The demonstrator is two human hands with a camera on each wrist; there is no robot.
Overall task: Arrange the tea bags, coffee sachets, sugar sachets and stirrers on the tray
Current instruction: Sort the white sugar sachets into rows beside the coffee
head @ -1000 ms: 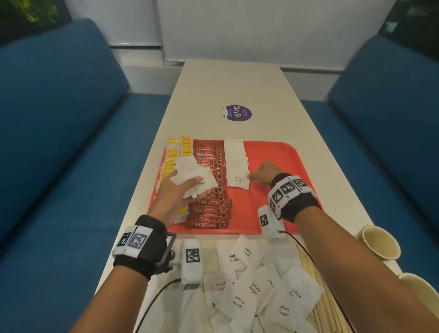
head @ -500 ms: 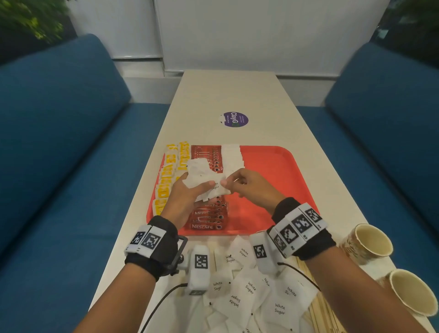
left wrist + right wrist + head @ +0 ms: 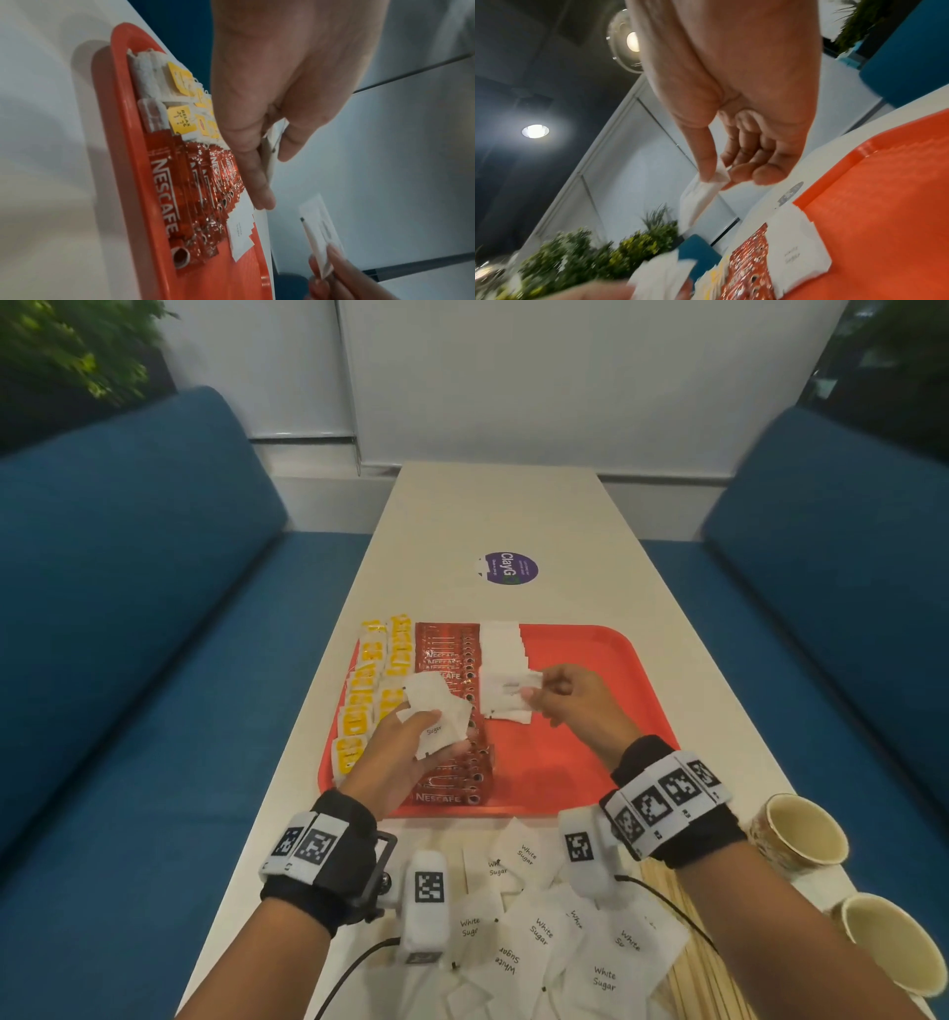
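- Head view: held a small fan of sugar sachets (image 3: 436,719) in the left hand (image 3: 398,752) above the coffee sachets (image 3: 452,711) on the red tray (image 3: 590,711); pinched a single sachet (image 3: 518,683) in the right hand (image 3: 575,706) over the white sugar row (image 3: 503,670). Tea bags (image 3: 372,690) lined the tray's left side. More sugar (image 3: 544,932) and the stirrers (image 3: 683,968) lay on the table (image 3: 493,516), beside two paper cups (image 3: 798,834).
- Left wrist view: fingers (image 3: 259,178) curled round the thin stack (image 3: 270,162), above the coffee row (image 3: 180,192).
- Right wrist view: thumb and fingertips (image 3: 708,162) gripped one sachet's corner (image 3: 700,194), clear of the tray (image 3: 885,203).
- Judged mid sugar step; next called for laying this sachet overlapping the row's near end.
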